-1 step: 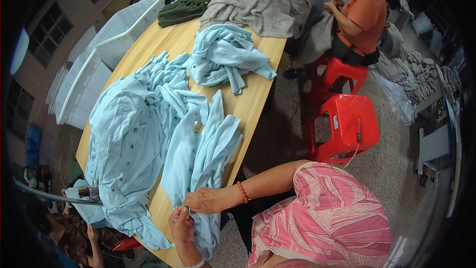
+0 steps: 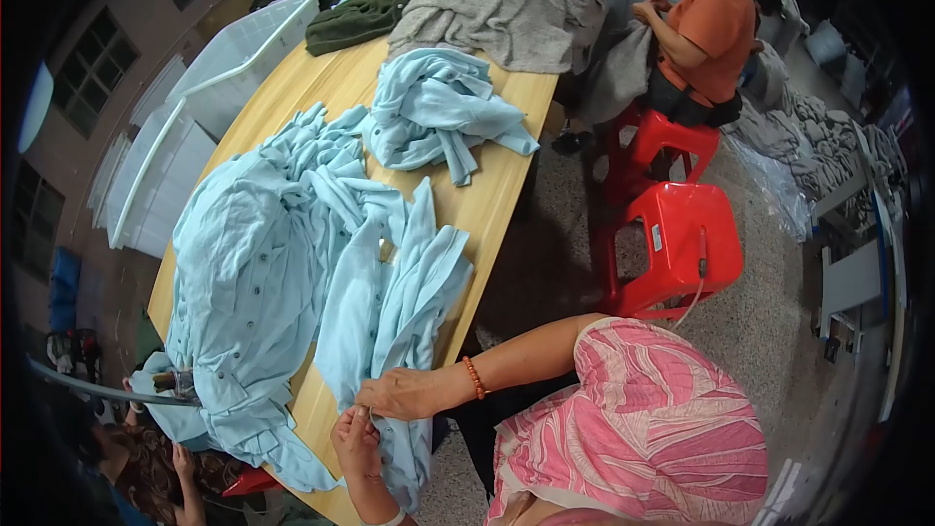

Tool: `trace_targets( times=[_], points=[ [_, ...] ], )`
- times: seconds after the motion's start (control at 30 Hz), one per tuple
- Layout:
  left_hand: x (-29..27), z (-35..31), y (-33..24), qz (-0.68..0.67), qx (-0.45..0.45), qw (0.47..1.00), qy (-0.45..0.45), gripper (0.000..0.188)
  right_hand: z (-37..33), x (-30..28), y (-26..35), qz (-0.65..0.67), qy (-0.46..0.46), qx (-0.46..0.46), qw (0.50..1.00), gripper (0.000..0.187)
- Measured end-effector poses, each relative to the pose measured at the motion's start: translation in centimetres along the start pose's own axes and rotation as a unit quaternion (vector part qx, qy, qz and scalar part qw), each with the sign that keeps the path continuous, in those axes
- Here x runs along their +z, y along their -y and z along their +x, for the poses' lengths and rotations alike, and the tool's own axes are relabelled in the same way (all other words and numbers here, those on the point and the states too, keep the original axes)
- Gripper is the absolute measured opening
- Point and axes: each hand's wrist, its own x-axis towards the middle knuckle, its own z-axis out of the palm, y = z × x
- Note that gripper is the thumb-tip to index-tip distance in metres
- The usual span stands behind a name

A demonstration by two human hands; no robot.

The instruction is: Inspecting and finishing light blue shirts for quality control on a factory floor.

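Observation:
A light blue knit cardigan [image 2: 390,307] lies over the table's near edge, its lower end hanging beside my hands. My left hand [image 2: 358,443] is closed, thumb and fingers pinched on the cardigan's edge. Right against it, my right hand [image 2: 401,394], with a beaded bracelet at the wrist, is closed on the same edge. The fingertips of both hands meet, and whatever small detail lies between them is hidden. To the left spreads a large heap of light blue buttoned cardigans [image 2: 239,263]. Another crumpled light blue garment [image 2: 438,102] lies farther up the table.
Grey knitwear [image 2: 497,10] and a dark green garment [image 2: 360,19] cover the far end of the wooden table [image 2: 492,224]. White plastic bins [image 2: 146,175] stand along its left side. A red stool [image 2: 687,234] is at right, near a seated person in orange [image 2: 716,29]. Another person [image 2: 146,463] sits at lower left.
The whole view has shifted very slightly. Both hands stay pinched at the same spot on the cardigan.

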Motion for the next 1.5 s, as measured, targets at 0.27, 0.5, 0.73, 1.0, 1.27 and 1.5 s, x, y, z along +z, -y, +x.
trace_targets(
  times=[0.27,0.5,0.73,1.0,1.27,1.5],
  points=[
    [1.5,-0.2,2.2,0.278,0.225,0.932,-0.057,0.033,-0.4,-1.3,-1.1,0.087,-0.015,-0.003,0.996,0.015],
    [3.0,-1.5,0.6,0.437,0.212,0.866,-0.122,0.016,0.4,-3.8,-0.6,0.188,0.096,0.079,0.974,0.014],
    [0.9,-1.0,1.1,0.229,0.116,0.967,0.006,0.010,1.4,-4.0,-1.6,0.372,0.217,0.328,0.841,0.026],
    [0.6,-1.1,1.4,0.207,0.105,0.973,0.014,0.014,1.5,-4.5,-1.5,0.339,0.261,0.288,0.857,0.022],
    [1.3,-0.5,0.8,0.267,0.118,0.956,0.018,0.010,1.4,-5.6,-1.4,0.178,0.195,0.116,0.958,0.017],
    [0.3,-0.8,1.8,0.402,0.206,0.890,-0.067,0.016,1.7,-3.8,-1.2,0.149,0.137,0.051,0.978,0.009]
  ],
)
